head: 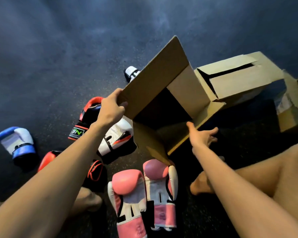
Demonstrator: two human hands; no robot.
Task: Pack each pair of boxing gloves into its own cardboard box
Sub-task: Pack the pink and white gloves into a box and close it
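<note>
Cardboard box point(162, 93) tilts above pink gloves point(143, 191), left hand point(113, 107) pinching its flap, right hand point(202, 137) spread, fingers released.

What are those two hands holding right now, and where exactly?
The left hand pinches a flap edge of the open brown cardboard box; the right hand lies open against its lower edge.

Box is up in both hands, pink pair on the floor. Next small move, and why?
Probably set the open box down upright beside the pink gloves. The left hand pinches a flap, the right hand props the near edge, and the box looks empty and tilted, so neither hand is free to pick up a glove.
</note>
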